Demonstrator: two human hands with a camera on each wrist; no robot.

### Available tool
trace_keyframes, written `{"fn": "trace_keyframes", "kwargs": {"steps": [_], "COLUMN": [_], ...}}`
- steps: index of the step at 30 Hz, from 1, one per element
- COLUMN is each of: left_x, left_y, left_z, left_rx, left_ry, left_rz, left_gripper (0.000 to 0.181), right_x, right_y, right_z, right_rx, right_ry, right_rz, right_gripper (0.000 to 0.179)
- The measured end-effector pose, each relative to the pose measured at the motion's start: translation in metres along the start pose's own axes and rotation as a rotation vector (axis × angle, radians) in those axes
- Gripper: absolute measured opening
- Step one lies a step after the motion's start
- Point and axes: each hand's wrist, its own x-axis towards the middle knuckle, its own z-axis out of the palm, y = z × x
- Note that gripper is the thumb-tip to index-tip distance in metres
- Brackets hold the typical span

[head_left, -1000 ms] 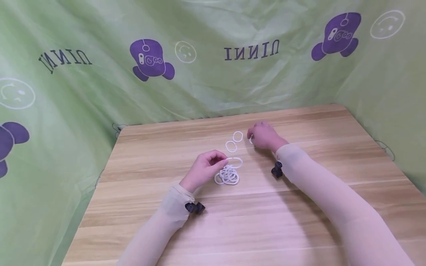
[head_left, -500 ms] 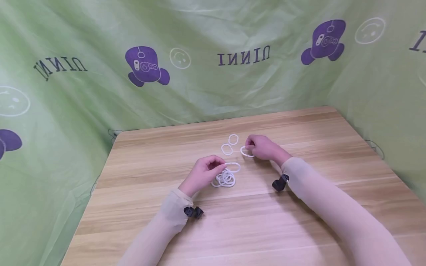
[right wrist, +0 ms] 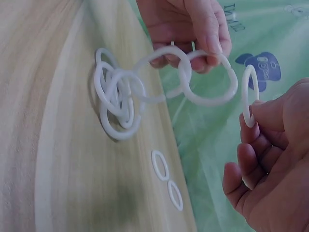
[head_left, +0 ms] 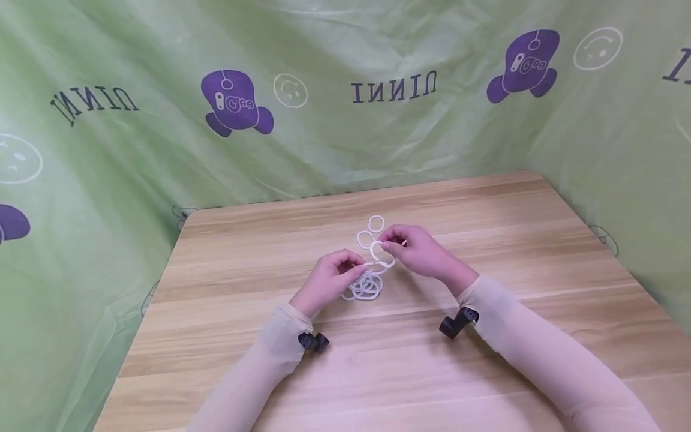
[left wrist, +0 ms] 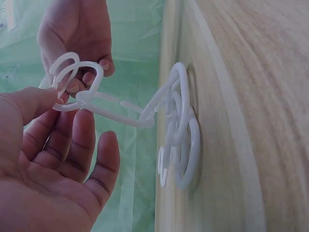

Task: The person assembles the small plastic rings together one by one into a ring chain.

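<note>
My left hand pinches the end link of a chain of white plastic links between thumb and fingertips. In the right wrist view a small split shows in that link. From it the chain runs down to a heap of joined links on the table. A single white oval link stands upright in my right hand, pinched between thumb and forefinger. Seen from the right wrist, this link is edge-on and a short way from the chain's end link.
Two loose white links, one nearer and one farther, lie on the wooden table beyond my hands. A green printed curtain hangs behind and beside the table. Small black cameras sit at both wrists.
My right hand has brought a link from the right side of the table leftward and toward me, up to the left hand. The left hand keeps its pinch on the chain.
</note>
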Motion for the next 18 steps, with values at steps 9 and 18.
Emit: {"fn": "trace_keyframes", "kwargs": {"steps": [9, 18], "left_x": [-0.001, 0.001], "left_y": [0.003, 0.005], "left_z": [-0.002, -0.001], "left_rx": [0.016, -0.047], "left_ry": [-0.01, -0.011], "left_rz": [0.016, -0.026], "left_gripper": [0.012, 0.015], "right_x": [-0.001, -0.001], "right_y": [-0.005, -0.004], "right_z": [0.009, 0.013], "right_rx": [-0.001, 0.014], "right_ry": [0.043, 0.054], "right_rz": [0.029, 0.031], "right_gripper": [0.012, 0.012]}}
